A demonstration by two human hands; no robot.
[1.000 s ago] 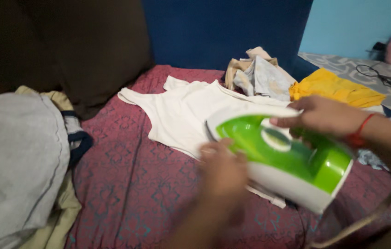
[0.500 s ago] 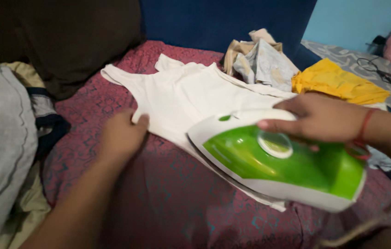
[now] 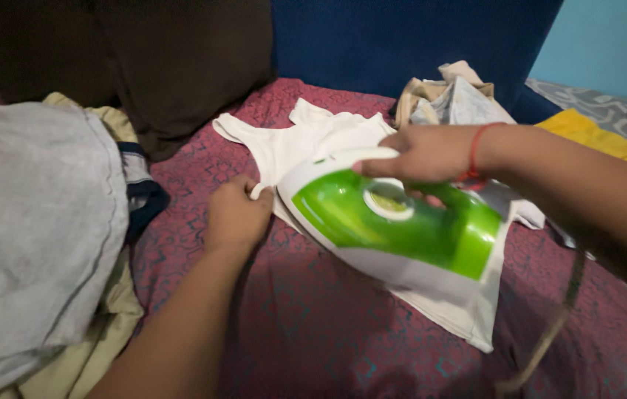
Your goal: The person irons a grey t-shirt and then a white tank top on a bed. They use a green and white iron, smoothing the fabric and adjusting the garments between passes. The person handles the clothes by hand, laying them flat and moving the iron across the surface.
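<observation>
A maroon patterned bedspread covers the bed across the near foreground, with a brown cord trailing over it at the near right. At the near left lies a heap of laundry, a grey garment on top of a beige cloth, with a dark blue-trimmed piece tucked just beyond it.

In the middle of the bed, a person's left hand pinches the left edge of a white sleeveless vest, the grip closed narrowly on the fabric. The vest lies spread flat on the bedspread, its shoulder straps pointing to the far left and its hem towards the near right. The right hand, with a red thread band at the wrist, is wrapped around the handle of a green and white clothes iron, the grip closed fully on it. The iron sits over the middle of the vest, nose pointing left towards the left hand.

Farther back, crumpled beige and grey clothes are piled just beyond the vest, and a yellow cloth lies at the far right. A dark brown cushion and a deep blue backrest close the far side, with a light blue wall at the far right.
</observation>
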